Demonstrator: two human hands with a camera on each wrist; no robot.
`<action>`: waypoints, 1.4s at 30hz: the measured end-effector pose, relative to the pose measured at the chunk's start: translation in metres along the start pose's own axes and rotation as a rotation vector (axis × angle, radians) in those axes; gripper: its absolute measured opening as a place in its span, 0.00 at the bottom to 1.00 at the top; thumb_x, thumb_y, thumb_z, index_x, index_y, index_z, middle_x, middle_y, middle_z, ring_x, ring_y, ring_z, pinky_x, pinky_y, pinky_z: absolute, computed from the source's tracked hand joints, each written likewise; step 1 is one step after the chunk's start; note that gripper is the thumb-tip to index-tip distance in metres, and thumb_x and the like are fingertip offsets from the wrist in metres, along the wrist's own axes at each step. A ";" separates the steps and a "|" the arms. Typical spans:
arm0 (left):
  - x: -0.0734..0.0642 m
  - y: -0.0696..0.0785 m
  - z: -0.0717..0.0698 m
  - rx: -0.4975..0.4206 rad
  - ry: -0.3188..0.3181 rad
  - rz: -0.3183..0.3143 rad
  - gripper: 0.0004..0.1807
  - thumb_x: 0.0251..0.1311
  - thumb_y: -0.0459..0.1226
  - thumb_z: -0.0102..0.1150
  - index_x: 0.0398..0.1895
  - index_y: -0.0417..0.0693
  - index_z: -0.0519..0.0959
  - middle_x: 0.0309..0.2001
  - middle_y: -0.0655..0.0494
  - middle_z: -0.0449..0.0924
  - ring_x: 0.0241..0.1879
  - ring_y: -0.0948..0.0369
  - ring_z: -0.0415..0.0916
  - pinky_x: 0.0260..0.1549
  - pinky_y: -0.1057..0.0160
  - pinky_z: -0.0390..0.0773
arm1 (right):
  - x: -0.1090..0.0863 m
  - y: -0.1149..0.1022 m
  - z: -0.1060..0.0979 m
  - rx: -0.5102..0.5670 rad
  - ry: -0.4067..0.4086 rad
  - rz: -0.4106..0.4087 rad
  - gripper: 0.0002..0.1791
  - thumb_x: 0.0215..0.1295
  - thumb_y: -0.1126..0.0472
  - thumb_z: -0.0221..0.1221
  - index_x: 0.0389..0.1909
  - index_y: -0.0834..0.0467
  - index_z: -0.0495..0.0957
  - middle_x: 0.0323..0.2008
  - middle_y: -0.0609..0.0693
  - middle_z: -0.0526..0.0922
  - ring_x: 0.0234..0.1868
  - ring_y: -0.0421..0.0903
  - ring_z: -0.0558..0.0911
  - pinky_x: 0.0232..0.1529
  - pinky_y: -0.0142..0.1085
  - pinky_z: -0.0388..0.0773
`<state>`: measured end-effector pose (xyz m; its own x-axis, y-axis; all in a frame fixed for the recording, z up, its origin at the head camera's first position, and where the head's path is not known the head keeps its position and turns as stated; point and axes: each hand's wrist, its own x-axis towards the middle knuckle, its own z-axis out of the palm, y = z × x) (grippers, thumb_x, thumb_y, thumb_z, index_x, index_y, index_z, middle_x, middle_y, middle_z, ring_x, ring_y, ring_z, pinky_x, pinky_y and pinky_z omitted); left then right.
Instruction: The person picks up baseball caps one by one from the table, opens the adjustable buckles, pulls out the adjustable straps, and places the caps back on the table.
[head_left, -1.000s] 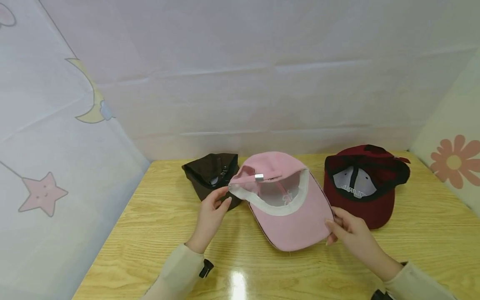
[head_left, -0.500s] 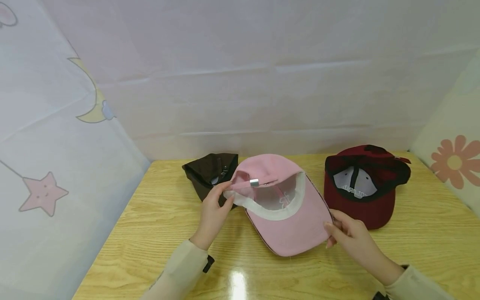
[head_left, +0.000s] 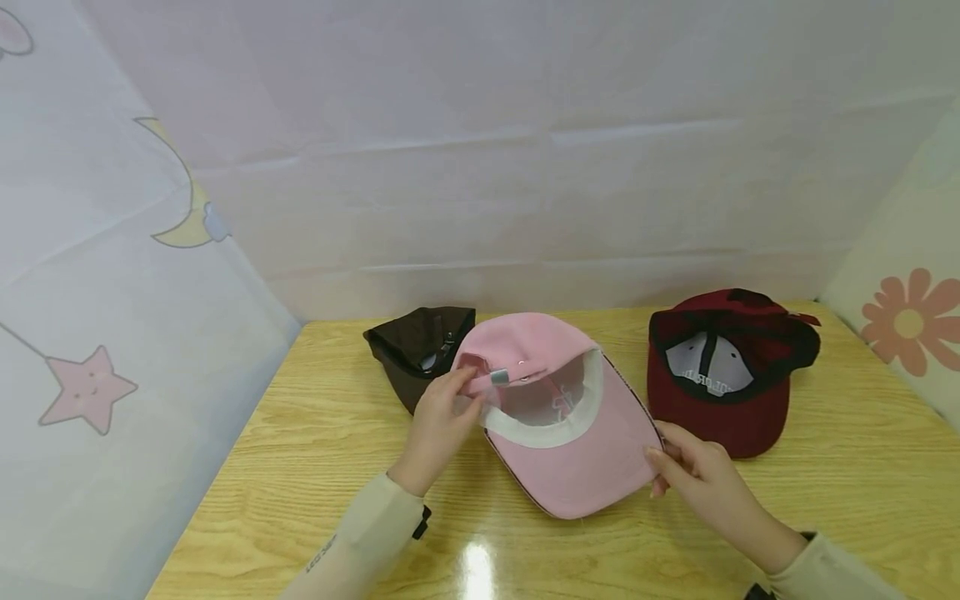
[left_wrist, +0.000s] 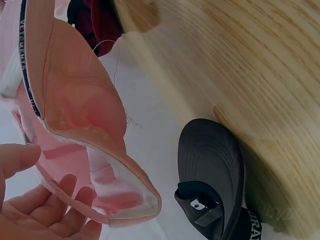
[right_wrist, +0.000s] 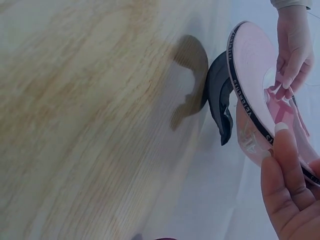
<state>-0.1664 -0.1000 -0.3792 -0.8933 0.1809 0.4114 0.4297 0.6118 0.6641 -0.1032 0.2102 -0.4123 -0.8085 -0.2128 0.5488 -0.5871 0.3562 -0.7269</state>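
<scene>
A pink baseball cap (head_left: 592,467) is held with its inside facing me, brim low and to the right. My left hand (head_left: 441,429) holds its back strap (head_left: 480,382) near the metal buckle; in the left wrist view the fingers (left_wrist: 55,200) lie behind the strap, the thumb on the near side. My right hand (head_left: 701,471) pinches the right edge of the brim, thumb on the underside. The right wrist view shows lettered trim (right_wrist: 248,111) along the brim edge. The cap's outer front is mostly hidden in the head view.
Behind my left hand lies a dark brown cap (head_left: 408,342), partly covered by the pink one. A dark red cap (head_left: 720,429) sits at the right, opening toward me. Printed cloth (head_left: 480,167) walls the back and sides of the wooden table (head_left: 300,467).
The pink cap has shifted slightly left and down toward me. My left hand has moved a little right, from the cap's left edge onto the strap. The right hand keeps its grip on the brim.
</scene>
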 end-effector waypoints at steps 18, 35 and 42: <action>0.000 0.012 -0.004 -0.100 -0.136 -0.063 0.11 0.61 0.33 0.64 0.45 0.37 0.82 0.35 0.52 0.80 0.31 0.60 0.69 0.28 0.67 0.71 | 0.002 0.002 0.001 0.009 0.001 -0.061 0.19 0.56 0.83 0.58 0.46 0.65 0.76 0.16 0.45 0.77 0.16 0.33 0.75 0.11 0.25 0.58; 0.002 0.024 -0.015 -0.476 -0.097 -0.240 0.09 0.62 0.32 0.62 0.42 0.34 0.83 0.35 0.49 0.80 0.34 0.59 0.71 0.31 0.66 0.73 | 0.004 0.006 0.003 -0.031 -0.018 -0.053 0.14 0.57 0.82 0.58 0.43 0.66 0.75 0.15 0.43 0.76 0.16 0.36 0.74 0.14 0.26 0.61; 0.004 0.031 -0.022 -0.506 -0.086 -0.219 0.10 0.62 0.29 0.61 0.43 0.31 0.82 0.25 0.55 0.73 0.25 0.63 0.66 0.25 0.70 0.69 | 0.005 0.006 0.002 -0.080 -0.018 -0.007 0.13 0.58 0.81 0.58 0.43 0.66 0.75 0.16 0.42 0.76 0.16 0.36 0.75 0.17 0.25 0.64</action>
<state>-0.1538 -0.0972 -0.3434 -0.9672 0.1661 0.1922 0.2239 0.2002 0.9538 -0.1111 0.2096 -0.4150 -0.8054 -0.2316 0.5455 -0.5882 0.4257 -0.6876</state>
